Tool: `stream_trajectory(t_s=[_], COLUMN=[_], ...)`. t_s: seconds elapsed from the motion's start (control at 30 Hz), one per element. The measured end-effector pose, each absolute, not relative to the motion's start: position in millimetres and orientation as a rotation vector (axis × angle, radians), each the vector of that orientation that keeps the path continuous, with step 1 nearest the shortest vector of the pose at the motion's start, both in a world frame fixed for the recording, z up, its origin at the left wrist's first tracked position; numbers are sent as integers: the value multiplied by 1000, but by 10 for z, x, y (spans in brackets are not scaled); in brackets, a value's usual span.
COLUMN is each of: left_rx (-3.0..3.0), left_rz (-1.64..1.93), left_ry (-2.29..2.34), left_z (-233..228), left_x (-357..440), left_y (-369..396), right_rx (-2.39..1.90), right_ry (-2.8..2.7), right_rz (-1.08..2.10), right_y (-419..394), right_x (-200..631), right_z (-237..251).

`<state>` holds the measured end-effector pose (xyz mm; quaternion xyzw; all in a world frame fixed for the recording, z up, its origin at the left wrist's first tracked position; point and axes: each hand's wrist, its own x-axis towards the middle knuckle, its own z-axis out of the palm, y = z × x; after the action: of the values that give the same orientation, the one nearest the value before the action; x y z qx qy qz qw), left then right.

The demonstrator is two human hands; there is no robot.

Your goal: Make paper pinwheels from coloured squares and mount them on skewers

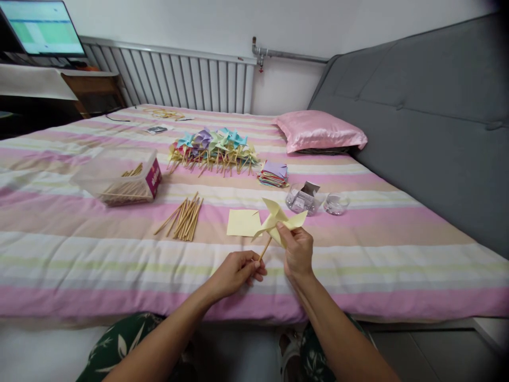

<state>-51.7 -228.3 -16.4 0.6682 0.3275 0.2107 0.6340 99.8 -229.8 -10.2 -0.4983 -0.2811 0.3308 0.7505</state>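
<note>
Over the striped bedsheet [79, 249], the left hand [234, 273] pinches a thin wooden stick [265, 248] (tilted) bearing a pale yellow paper pinwheel [274, 217], which the right hand [298, 252] grips.

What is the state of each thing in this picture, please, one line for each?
Yellow pinwheel: folded, on its stick, held by both hands.
Left hand: shut on the stick.
Right hand: pinching the pinwheel.
Yellow paper: flat, unfolded.
Loose sticks: lying on the bed.
Plastic box: open, sticks inside.
Pinwheel pile: finished, heaped.
Monitor: on.
</note>
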Motion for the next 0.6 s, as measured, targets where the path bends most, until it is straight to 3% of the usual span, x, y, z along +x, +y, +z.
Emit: stream_trajectory(t_s=[0.6], left_rx=[1386], left_rz=[596], left_ry=[796], left_z=[-160], left_x=[-509], left_y=[-2251], right_rx=[-936], right_ry=[-763], right_rz=[903], right_y=[-2306], right_x=[968], right_z=[-11])
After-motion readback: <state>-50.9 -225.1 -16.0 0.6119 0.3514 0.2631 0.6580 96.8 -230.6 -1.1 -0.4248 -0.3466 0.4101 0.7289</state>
